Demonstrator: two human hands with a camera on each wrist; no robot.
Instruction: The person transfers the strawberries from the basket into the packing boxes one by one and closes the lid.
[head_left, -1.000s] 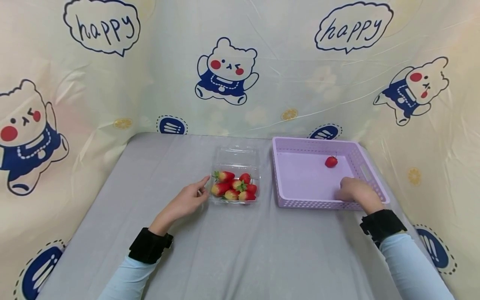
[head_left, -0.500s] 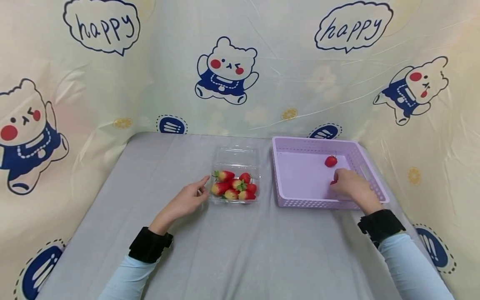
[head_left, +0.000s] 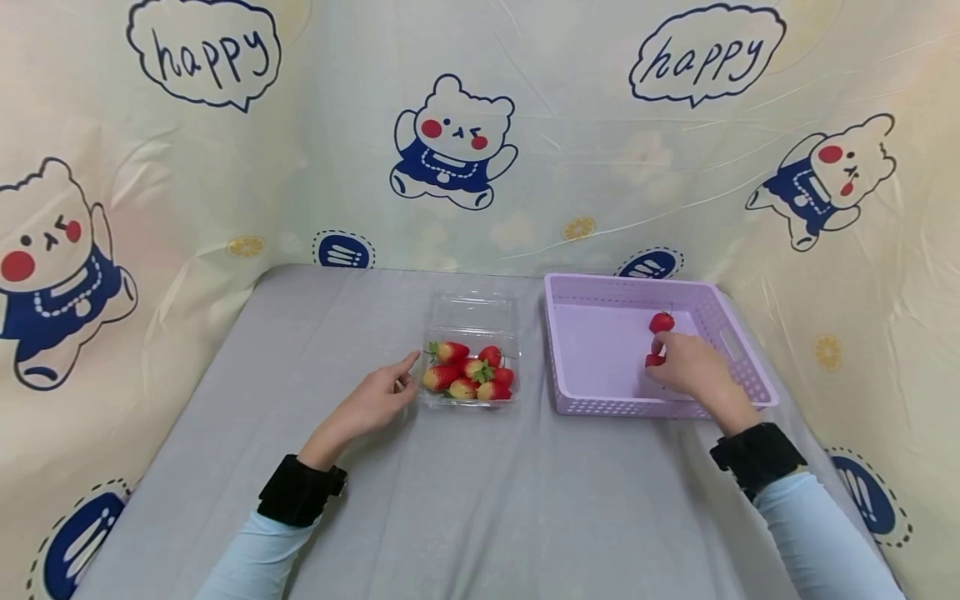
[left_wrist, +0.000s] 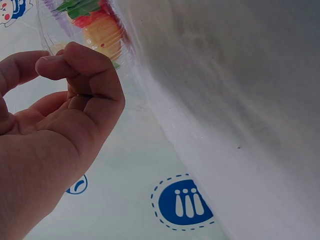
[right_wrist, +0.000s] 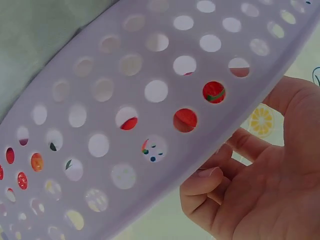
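A clear plastic clamshell box (head_left: 472, 314) stands with its lid raised, holding several red and pale strawberries (head_left: 448, 352). At its left side is my left hand (head_left: 377, 393), index finger extended, fingertips right at the box wall; in the left wrist view that hand (left_wrist: 82, 105) holds nothing. My right hand (head_left: 693, 367) reaches over the front rim of a lilac basket (head_left: 600, 354) and pinches a red strawberry (head_left: 654, 360) between thumb and fingers. Another strawberry (head_left: 662, 322) lies just beyond, on the basket floor. Through the basket's holes, the right wrist view shows patches of red strawberry (right_wrist: 185, 120).
Both containers stand on a table with a grey cloth (head_left: 480, 500). Behind and to the sides hangs a patterned curtain (head_left: 562, 150) with printed bears. The basket's perforated front wall (head_left: 637, 407) rises below my right wrist. A gap of cloth separates box and basket.
My right hand has moved left and slightly away from me inside the basket, and the strawberry in its fingers has come into sight. The left hand and the box have kept their places.
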